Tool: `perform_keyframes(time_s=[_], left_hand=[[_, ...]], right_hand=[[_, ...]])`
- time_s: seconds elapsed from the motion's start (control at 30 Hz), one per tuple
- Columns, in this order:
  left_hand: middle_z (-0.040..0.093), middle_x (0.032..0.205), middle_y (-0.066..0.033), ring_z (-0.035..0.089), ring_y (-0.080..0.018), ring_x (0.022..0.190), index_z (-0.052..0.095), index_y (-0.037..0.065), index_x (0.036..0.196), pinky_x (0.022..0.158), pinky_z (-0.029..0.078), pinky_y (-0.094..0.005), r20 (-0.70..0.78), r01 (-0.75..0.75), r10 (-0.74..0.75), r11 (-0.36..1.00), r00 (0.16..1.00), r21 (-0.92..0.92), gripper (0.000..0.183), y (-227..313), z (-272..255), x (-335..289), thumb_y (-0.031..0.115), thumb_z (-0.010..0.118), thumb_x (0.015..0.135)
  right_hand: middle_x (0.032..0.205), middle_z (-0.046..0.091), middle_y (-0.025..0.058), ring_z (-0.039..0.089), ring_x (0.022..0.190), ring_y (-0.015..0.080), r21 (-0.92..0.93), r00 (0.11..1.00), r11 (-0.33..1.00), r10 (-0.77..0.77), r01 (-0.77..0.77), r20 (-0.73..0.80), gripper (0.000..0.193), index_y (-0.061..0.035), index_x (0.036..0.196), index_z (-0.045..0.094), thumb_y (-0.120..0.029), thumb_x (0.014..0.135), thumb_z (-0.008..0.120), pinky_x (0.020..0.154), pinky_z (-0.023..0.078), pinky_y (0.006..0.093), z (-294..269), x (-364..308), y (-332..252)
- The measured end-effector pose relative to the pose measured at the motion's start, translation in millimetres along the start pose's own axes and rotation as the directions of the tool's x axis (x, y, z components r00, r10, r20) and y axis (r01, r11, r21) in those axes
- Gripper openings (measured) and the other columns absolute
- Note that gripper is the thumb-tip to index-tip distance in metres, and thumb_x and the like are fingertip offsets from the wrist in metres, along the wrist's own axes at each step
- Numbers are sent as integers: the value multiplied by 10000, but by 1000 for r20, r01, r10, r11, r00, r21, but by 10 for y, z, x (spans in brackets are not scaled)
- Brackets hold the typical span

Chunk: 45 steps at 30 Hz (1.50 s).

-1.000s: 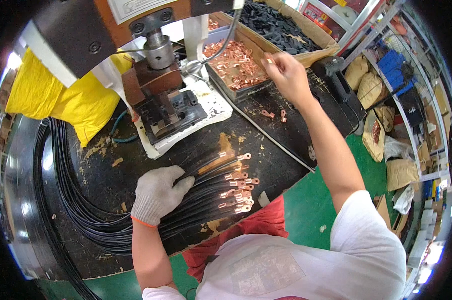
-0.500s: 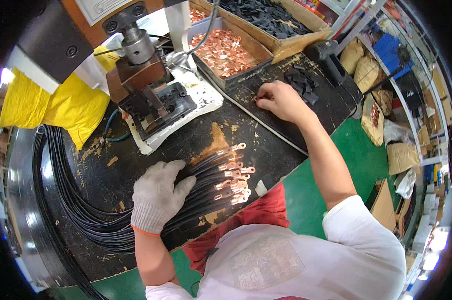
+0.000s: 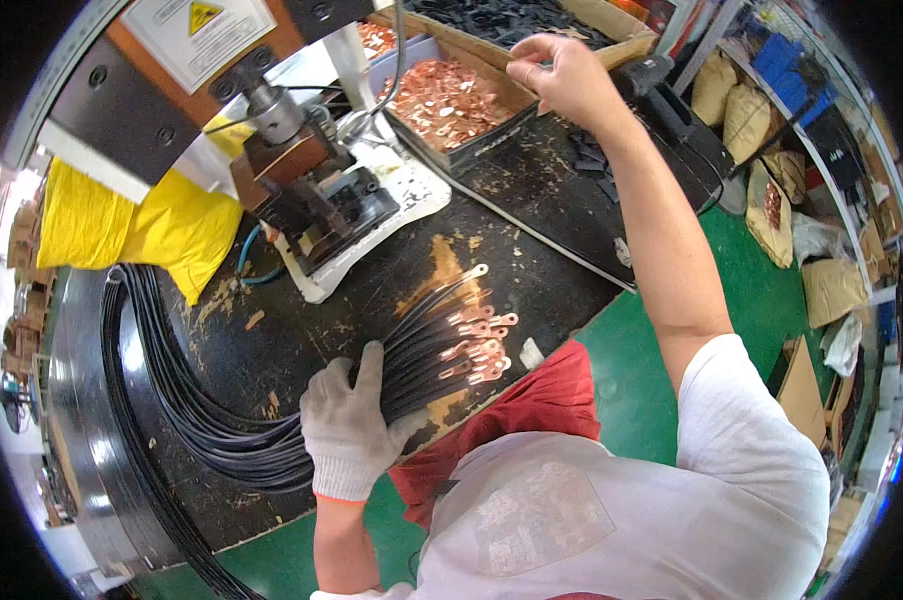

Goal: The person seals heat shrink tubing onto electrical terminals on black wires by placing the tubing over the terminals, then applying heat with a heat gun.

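Observation:
My left hand (image 3: 355, 425), in a pale knitted glove with an orange cuff edge, is wrapped over a bundle of black cables (image 3: 227, 440), which passes between its thumb and forefinger. Copper ring lugs (image 3: 487, 345) sit on the cable ends, fanned out to the right of the glove. My bare right hand (image 3: 567, 80) is raised at the far side, in front of the cardboard box of black pieces (image 3: 507, 22). Its thumb and forefinger are drawn together; whatever lies between them is too small to make out.
A press (image 3: 302, 185) on a white base stands at the back, beside yellow bags (image 3: 137, 225). An open box of copper lugs (image 3: 447, 100) stands right of it. A black heat gun (image 3: 667, 95) and loose black pieces (image 3: 592, 155) lie on the dark table (image 3: 302, 330).
My right hand has risen away from the tabletop toward the far boxes. My left hand has shifted nearer to me on the cables, its forefinger now pointing away. The view has turned slightly.

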<state>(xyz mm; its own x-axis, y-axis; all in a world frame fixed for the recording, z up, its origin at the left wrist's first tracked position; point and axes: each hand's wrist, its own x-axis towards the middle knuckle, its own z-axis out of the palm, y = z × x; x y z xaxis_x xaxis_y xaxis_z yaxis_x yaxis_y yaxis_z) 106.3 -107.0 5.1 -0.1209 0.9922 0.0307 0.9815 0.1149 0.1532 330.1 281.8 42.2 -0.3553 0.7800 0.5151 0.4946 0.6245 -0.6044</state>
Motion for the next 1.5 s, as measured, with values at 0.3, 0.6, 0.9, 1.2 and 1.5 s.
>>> perform_keyframes(time_s=[0.3, 0.6, 0.9, 1.2, 1.5], left_hand=[[610, 1167, -246, 615, -432, 1057, 600, 46, 1392, 901, 517, -518, 16, -70, 70, 998, 997, -11, 990, -11, -156, -52, 515, 903, 575], [699, 1004, -223, 681, -396, 968, 692, 16, 1184, 854, 542, -448, 100, -64, 94, 962, 991, -267, 328, 28, 62, 866, 236, 697, 941], [740, 1002, -195, 735, -303, 856, 753, 31, 1150, 757, 569, -349, -64, -41, 1, 789, 998, -613, 258, -119, 70, 891, 174, 734, 937], [727, 924, -159, 717, -330, 812, 746, 66, 1171, 715, 570, -396, -169, -163, 87, 846, 982, -508, 269, -214, 67, 858, 191, 712, 936], [720, 913, -149, 713, -325, 789, 748, 81, 1168, 697, 574, -396, -156, -183, 122, 858, 980, -481, 261, -215, 47, 848, 189, 706, 933]], right_hand=[[948, 765, 178, 739, 906, 342, -427, 889, 842, 430, -330, 159, 326, -38, 947, 786, -349, 852, 773, 826, 575, 438, -691, -1126, 631], [992, 752, 209, 723, 958, 388, -404, 913, 862, 386, -305, 135, 264, -11, 1021, 763, -222, 864, 739, 860, 564, 460, -471, -1465, 513], [855, 709, 73, 663, 701, 108, 434, 948, 883, 32, -176, 318, 209, -4, 1192, 695, -37, 1001, 616, 648, 559, 258, 109, -1819, -825], [917, 552, 35, 557, 649, 72, 454, 923, 880, -48, -142, 382, 325, 32, 1330, 637, -115, 1040, 613, 586, 490, 236, 489, -1840, -851], [967, 672, 82, 657, 735, 93, 596, 866, 675, 133, -435, 482, 269, 49, 1255, 670, -65, 1012, 656, 585, 558, 233, 544, -1937, -865]])
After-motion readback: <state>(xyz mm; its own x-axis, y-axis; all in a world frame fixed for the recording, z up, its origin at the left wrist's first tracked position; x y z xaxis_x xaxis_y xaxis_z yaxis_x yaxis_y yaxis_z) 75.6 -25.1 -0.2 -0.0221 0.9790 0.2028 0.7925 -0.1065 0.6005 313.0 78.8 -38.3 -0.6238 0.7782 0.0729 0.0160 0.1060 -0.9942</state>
